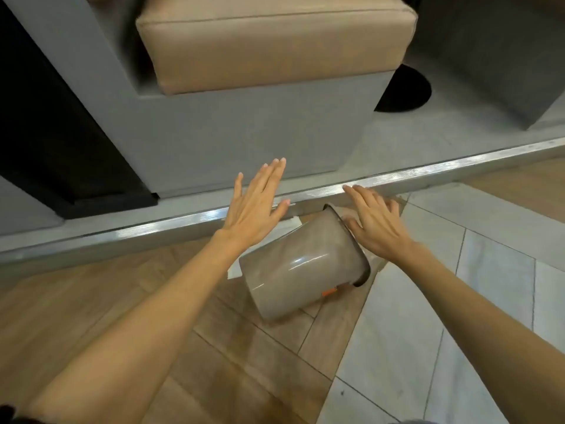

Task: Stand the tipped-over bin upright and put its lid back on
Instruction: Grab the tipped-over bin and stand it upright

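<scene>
The bin (298, 267) is down on its side, a glossy grey-brown tub lying on the floor just in front of a metal strip (428, 171) that edges a raised step. Its long axis runs on a diagonal: closed base toward the lower left, near the camera, open mouth toward the upper right, aimed at the strip. The dark rim at the mouth sits close to the step's edge. A small orange tag (329, 291) shows low on the side near the mouth, and something pale and flat (293, 220) peeks out beneath the bin on the far side; what it is can't be made out. No lid can be identified from here.

Right hand (374, 223) is over the mouth end, palm down, fingers spread and reaching past the rim; whether it touches the bin can't be told, and it is clamped on nothing. Left hand (255, 206) hovers up and to the left of the bin, flat, fingers straight and together, thumb out, holding nothing, clear of the bin.

The bin lies where wood-look planks (101, 289) meet pale tiles (412, 332). Up on the step stands a grey seat base (244, 133) with a tan cushion (275, 47) on top.
</scene>
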`<state>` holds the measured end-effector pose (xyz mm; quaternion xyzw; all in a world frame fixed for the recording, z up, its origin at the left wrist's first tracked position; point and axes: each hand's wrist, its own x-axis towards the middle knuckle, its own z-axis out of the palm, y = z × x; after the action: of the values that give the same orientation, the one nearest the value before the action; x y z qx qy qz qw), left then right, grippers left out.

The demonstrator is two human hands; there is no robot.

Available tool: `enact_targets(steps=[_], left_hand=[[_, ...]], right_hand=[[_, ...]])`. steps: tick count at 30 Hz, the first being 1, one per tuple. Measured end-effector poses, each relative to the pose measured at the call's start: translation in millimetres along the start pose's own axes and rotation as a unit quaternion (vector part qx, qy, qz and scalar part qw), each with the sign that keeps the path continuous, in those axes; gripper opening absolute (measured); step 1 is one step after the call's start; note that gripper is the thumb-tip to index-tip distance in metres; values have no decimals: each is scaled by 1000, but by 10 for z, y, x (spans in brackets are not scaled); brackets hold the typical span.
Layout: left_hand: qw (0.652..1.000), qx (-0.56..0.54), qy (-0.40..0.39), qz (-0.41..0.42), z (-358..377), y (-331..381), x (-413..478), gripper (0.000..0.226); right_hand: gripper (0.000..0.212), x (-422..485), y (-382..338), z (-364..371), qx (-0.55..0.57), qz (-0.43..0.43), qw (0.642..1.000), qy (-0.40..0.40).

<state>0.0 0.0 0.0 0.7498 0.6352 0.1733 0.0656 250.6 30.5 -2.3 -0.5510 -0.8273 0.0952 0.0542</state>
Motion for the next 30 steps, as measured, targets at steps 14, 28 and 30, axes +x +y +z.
enact_targets(steps=[14, 28, 30], left_hand=[[984, -140, -69, -88, 681, 527, -67, 44], [877, -340, -89, -328, 1599, 1411, 355, 25], [863, -357, -89, -346, 1629, 1418, 342, 23]], right_hand=[[40, -355, 732, 697, 409, 426, 795, 138], [57, -427, 813, 1163, 694, 519, 499, -3], [60, -412, 839, 1198, 710, 522, 473, -2]])
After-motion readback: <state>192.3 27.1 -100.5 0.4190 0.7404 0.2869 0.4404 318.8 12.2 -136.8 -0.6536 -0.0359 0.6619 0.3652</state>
